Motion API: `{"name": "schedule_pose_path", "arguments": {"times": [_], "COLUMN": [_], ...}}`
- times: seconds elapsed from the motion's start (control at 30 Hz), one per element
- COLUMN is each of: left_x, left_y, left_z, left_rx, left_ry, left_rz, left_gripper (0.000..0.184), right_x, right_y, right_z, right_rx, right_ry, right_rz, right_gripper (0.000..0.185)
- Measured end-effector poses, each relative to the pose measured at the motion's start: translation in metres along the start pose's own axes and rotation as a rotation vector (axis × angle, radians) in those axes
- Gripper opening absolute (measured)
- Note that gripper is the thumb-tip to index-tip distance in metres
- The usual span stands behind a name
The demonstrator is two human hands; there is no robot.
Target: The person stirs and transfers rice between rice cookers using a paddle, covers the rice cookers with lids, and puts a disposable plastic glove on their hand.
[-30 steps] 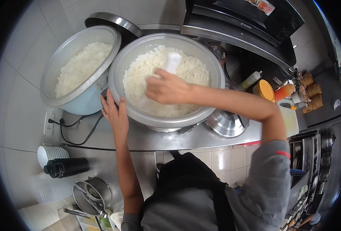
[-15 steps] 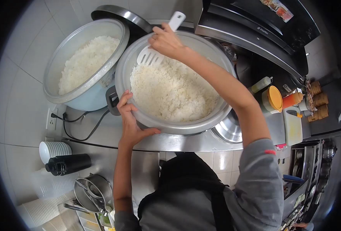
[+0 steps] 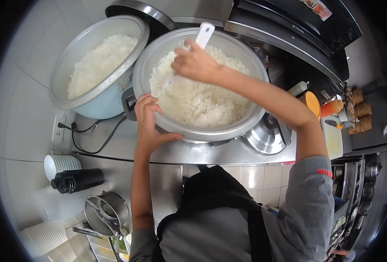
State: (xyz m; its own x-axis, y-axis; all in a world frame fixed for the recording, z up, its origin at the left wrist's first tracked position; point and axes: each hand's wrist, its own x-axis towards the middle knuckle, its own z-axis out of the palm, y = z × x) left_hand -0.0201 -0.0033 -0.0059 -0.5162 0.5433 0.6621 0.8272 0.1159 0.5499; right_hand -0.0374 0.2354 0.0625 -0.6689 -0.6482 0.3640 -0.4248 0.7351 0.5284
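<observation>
Pot (image 3: 197, 132) with rice (image 3: 211, 107) inside: at its near-left rim rests the left hand (image 3: 147, 126), thumb spread from fingers; over its far half, the right hand (image 3: 197, 64) grips a white paddle (image 3: 205, 35). Gentle lifting strokes against a braced rim should keep grains whole.

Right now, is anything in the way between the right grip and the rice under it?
Nothing visible blocks it: the right grip is above the rice, holding the white paddle, and the pot is uncovered. The left grip is at the rim.
</observation>
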Motion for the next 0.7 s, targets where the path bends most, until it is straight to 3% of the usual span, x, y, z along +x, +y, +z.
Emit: {"name": "schedule_pose_path", "arguments": {"times": [0.2, 0.43, 0.53, 0.57, 0.7], "left_x": [-0.006, 0.002, 0.004, 0.004, 0.003], "left_y": [0.000, 0.010, 0.007, 0.005, 0.001], "left_z": [-0.001, -0.019, -0.020, -0.020, -0.017], "left_rx": [0.034, 0.113, 0.106, 0.116, 0.141], "left_ry": [0.042, -0.108, -0.099, -0.094, -0.073], "left_rz": [-0.007, -0.087, -0.078, -0.074, -0.063], "left_gripper": [0.082, 0.079, 0.079, 0.080, 0.081], "right_x": [-0.010, 0.021, 0.029, 0.032, 0.049], "right_y": [-0.024, 0.050, 0.033, 0.032, 0.014], "right_z": [-0.045, 0.027, 0.031, 0.035, 0.015], "right_rx": [-0.138, -0.160, -0.028, 0.034, -0.031], "right_ry": [-0.088, -0.054, 0.105, 0.062, 0.059], "right_rz": [-0.206, 0.178, 0.038, 0.010, -0.143], "right_gripper": [0.010, 0.011, 0.007, 0.018, 0.021]}}
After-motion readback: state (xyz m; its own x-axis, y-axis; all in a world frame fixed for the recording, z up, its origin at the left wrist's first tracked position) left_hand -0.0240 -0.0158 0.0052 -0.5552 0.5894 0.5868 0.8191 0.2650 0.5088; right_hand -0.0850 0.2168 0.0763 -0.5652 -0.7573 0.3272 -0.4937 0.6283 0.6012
